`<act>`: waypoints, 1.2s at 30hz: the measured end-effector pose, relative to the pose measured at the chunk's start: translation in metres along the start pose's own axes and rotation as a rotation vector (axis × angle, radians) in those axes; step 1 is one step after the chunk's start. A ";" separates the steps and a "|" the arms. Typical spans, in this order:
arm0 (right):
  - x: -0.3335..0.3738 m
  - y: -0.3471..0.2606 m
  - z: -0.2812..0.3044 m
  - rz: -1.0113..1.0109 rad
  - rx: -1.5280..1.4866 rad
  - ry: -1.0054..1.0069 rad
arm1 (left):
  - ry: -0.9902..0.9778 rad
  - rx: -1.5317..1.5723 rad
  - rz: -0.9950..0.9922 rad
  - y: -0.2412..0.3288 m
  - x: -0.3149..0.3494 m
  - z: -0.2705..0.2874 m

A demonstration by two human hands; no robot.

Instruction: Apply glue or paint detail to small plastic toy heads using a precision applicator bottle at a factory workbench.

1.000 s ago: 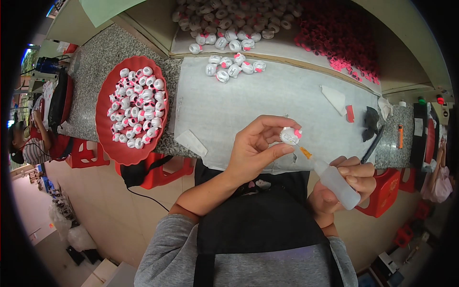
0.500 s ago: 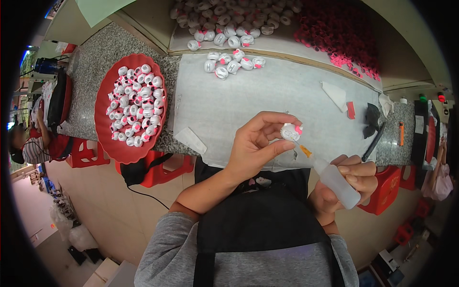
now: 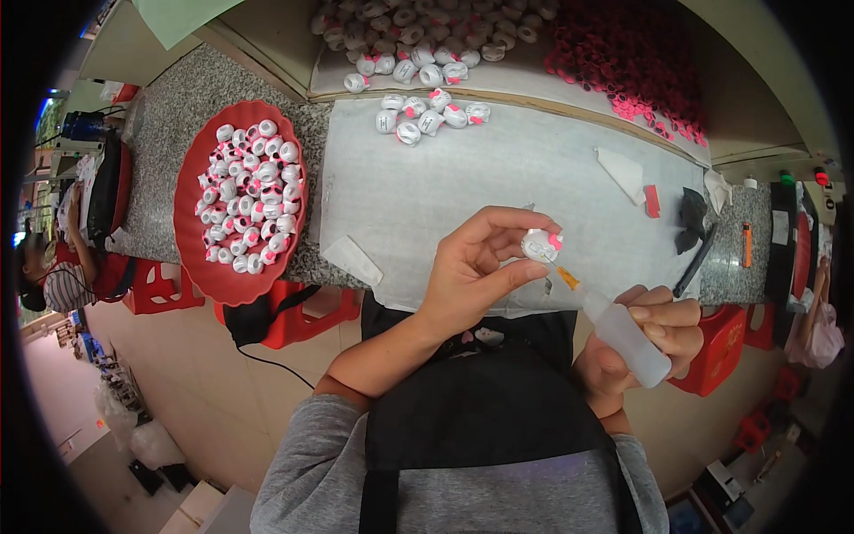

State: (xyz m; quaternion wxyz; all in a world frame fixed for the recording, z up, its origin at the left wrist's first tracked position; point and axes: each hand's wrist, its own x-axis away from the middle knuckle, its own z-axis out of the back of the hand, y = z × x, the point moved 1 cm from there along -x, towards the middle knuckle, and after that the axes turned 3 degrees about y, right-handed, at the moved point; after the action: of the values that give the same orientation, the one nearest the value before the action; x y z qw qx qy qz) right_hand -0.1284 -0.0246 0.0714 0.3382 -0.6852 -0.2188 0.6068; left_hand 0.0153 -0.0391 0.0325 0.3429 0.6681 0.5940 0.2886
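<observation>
Between the thumb and fingers of my left hand (image 3: 471, 271) is a small white cat-head figure (image 3: 539, 245) with a pink bow. My right hand (image 3: 658, 334) is closed round a translucent squeeze bottle (image 3: 630, 345), tilted so its orange needle tip (image 3: 567, 279) points up and left. The thin needle reaches the lower edge of the figure; whether it touches I cannot tell. Beyond my hands, several like figures (image 3: 430, 122) lie in a cluster on the white paper sheet (image 3: 400, 191).
A red scalloped tray (image 3: 191, 258) full of white and pink figures stands at left. Behind, a shelf holds more white figures (image 3: 418, 36) and a heap of pink pieces (image 3: 623, 62). Paper scraps (image 3: 353, 259), a black pen-like tool (image 3: 695, 262) and an orange cutter (image 3: 746, 246) lie about.
Both hands hold nearly the same pose, with the needle tip still at the figure. The view has shifted very slightly; nothing was taken up or let go.
</observation>
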 end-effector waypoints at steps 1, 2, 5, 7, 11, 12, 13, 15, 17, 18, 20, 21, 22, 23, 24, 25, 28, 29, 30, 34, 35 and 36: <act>-0.003 -0.001 0.004 -0.022 -0.037 -0.095 | 0.005 0.002 -0.001 0.000 0.000 0.000; -0.004 -0.002 0.006 -0.043 -0.073 -0.189 | 0.004 0.003 -0.001 0.000 0.000 0.000; -0.004 -0.004 0.007 -0.068 -0.069 -0.191 | 0.014 0.001 0.000 0.000 -0.001 0.000; -0.004 -0.003 0.009 -0.066 -0.064 -0.182 | 0.019 0.030 0.017 0.000 -0.001 0.000; -0.004 -0.003 0.010 -0.057 -0.045 -0.175 | 0.018 0.032 0.020 0.001 -0.001 0.000; -0.004 -0.003 0.010 -0.058 -0.045 -0.175 | 0.013 0.030 0.020 0.000 -0.001 0.000; -0.003 -0.003 0.011 -0.057 -0.045 -0.188 | 0.008 0.029 0.020 0.000 -0.001 -0.001; -0.003 -0.003 0.011 -0.056 -0.043 -0.200 | 0.009 0.029 0.030 0.001 -0.001 -0.001; -0.003 -0.002 0.009 -0.049 -0.054 -0.182 | 0.009 0.029 0.041 0.001 -0.001 -0.001; -0.002 0.000 0.006 -0.049 -0.053 -0.181 | 0.010 0.026 0.038 0.000 -0.001 -0.001; 0.001 0.002 0.000 0.039 -0.010 -0.012 | 0.011 0.023 0.035 0.000 -0.001 -0.001; 0.001 0.002 -0.001 0.038 -0.010 -0.013 | 0.005 0.026 0.038 -0.001 -0.001 -0.002; 0.002 0.002 -0.001 0.033 -0.004 -0.016 | -0.001 0.029 0.042 -0.001 -0.001 -0.002; 0.002 0.002 -0.001 0.028 0.001 -0.021 | 0.000 0.029 0.042 -0.001 -0.001 -0.002; 0.002 0.002 0.000 0.027 0.001 -0.021 | -0.001 0.022 0.039 -0.001 0.000 -0.002; 0.002 0.002 0.000 0.025 0.003 -0.034 | -0.001 0.014 0.037 -0.001 0.000 -0.002; 0.003 0.001 0.001 0.012 0.002 -0.051 | -0.003 0.018 0.036 -0.002 0.000 -0.001; 0.003 0.001 0.001 0.004 0.002 -0.054 | -0.003 0.018 0.037 -0.002 0.000 -0.001; 0.003 0.002 0.001 0.003 0.003 -0.054 | -0.004 0.006 0.037 -0.002 0.000 -0.001; 0.003 0.002 0.000 0.009 0.000 -0.032 | -0.035 -0.052 -0.019 -0.003 0.000 0.000; 0.002 0.002 0.000 0.016 0.001 -0.041 | -0.035 -0.051 -0.018 -0.003 0.000 0.000; 0.002 0.001 0.000 0.015 0.002 -0.041 | -0.048 -0.097 -0.059 -0.003 -0.001 -0.001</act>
State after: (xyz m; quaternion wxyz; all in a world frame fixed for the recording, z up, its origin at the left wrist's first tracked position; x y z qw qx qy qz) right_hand -0.1283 -0.0239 0.0689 0.3297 -0.6738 -0.2200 0.6236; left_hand 0.0127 -0.0397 0.0308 0.3973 0.6396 0.5904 0.2906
